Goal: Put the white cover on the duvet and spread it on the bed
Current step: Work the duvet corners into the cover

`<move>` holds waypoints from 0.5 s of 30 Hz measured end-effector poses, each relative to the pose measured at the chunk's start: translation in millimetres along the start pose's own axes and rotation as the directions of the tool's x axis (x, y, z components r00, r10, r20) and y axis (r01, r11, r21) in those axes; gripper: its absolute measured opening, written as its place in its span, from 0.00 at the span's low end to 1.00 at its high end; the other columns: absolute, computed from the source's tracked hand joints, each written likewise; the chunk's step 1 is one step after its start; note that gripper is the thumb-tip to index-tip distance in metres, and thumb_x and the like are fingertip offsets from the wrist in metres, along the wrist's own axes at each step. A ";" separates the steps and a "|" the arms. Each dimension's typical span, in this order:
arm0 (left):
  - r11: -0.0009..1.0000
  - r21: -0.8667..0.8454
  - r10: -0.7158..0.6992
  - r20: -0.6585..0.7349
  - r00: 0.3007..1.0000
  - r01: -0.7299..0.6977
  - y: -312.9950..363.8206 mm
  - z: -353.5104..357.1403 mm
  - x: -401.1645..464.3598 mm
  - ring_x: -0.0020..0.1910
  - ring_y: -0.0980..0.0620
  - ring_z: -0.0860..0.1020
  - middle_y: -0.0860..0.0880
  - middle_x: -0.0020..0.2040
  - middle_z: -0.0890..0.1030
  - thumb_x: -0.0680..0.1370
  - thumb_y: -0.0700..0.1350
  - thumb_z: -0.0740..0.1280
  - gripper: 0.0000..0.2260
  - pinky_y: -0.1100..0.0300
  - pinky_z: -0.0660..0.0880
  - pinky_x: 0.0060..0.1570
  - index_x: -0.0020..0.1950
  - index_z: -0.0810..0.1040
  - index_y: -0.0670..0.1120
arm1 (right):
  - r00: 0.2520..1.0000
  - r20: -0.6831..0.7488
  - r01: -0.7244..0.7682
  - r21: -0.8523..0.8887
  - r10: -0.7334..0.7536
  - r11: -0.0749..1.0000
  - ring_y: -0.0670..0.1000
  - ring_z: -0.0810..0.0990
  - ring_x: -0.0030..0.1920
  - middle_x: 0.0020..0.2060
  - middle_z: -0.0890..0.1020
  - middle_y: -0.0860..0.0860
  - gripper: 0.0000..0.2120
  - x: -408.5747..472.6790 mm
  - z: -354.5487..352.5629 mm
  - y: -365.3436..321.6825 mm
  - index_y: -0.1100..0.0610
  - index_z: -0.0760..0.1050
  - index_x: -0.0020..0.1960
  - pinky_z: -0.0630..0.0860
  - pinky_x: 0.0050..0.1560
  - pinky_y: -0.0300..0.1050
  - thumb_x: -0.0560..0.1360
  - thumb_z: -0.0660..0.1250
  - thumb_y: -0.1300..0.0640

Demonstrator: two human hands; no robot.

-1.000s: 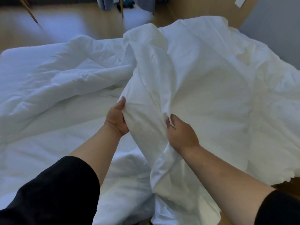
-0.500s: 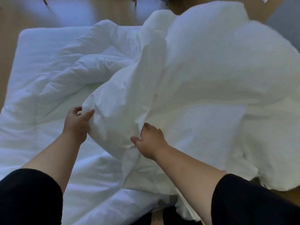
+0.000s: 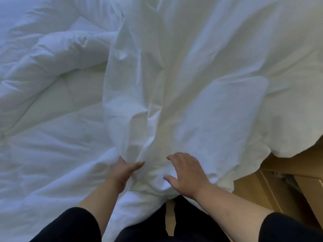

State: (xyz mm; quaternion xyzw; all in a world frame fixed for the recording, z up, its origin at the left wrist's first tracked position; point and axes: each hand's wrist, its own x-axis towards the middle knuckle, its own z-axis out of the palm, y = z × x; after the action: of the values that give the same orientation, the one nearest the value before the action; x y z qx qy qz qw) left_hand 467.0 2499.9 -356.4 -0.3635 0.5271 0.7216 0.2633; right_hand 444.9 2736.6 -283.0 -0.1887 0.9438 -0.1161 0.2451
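Dim, bluish light (soft blur throughout)

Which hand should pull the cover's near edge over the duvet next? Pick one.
Left. The left hand already touches the white cover fold beside the bare duvet; the right hand lies flat farther away.

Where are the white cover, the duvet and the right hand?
white cover [image 3: 201,70]: head view, on its creased middle, right of the duvet.
duvet [image 3: 49,95]: head view, on its quilted surface at left.
right hand [image 3: 187,172]: head view, on the back of the hand resting on the cover.
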 end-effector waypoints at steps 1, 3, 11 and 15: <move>0.999 0.032 -0.027 0.004 1.000 0.026 -11.7 7.4 -0.1 0.55 0.43 0.83 0.44 0.56 0.84 0.58 0.42 0.83 0.37 0.45 0.80 0.54 0.65 0.75 0.47 | 1.000 0.002 0.007 -0.076 -0.006 0.997 0.55 0.80 0.52 0.53 0.79 0.49 0.31 -10.3 10.1 5.1 0.51 0.76 0.61 0.76 0.54 0.52 0.65 0.64 0.32; 0.990 0.117 -0.081 0.032 0.996 0.077 -30.0 19.2 1.3 0.52 0.47 0.84 0.48 0.53 0.86 0.60 0.39 0.82 0.31 0.52 0.81 0.48 0.61 0.77 0.49 | 0.996 0.087 -0.001 -0.179 0.017 0.984 0.56 0.80 0.53 0.54 0.79 0.51 0.38 -28.1 32.7 16.1 0.51 0.76 0.62 0.69 0.60 0.57 0.58 0.72 0.31; 0.803 0.595 0.093 -0.191 0.977 0.040 -73.1 31.3 13.7 0.60 0.44 0.78 0.48 0.61 0.79 0.63 0.59 0.74 0.32 0.48 0.76 0.59 0.65 0.76 0.50 | 0.960 0.134 -0.187 -0.342 0.245 0.921 0.64 0.78 0.61 0.60 0.79 0.60 0.31 -31.7 91.1 79.5 0.56 0.79 0.63 0.48 0.74 0.66 0.60 0.76 0.57; 0.986 -0.131 -0.132 -0.228 0.965 0.104 -63.1 40.0 1.8 0.54 0.43 0.82 0.44 0.59 0.83 0.70 0.44 0.73 0.13 0.46 0.79 0.54 0.54 0.80 0.51 | 0.918 0.185 -0.353 -0.016 0.350 0.935 0.60 0.77 0.56 0.51 0.81 0.55 0.16 -8.8 66.1 81.8 0.54 0.76 0.57 0.69 0.59 0.53 0.71 0.60 0.64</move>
State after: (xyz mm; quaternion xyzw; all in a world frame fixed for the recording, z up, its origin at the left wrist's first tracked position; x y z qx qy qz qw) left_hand 504.2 2557.3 -386.6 -0.4924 0.4884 0.6861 0.2195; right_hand 461.1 2805.7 -361.2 -0.0241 0.9344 -0.0603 0.3504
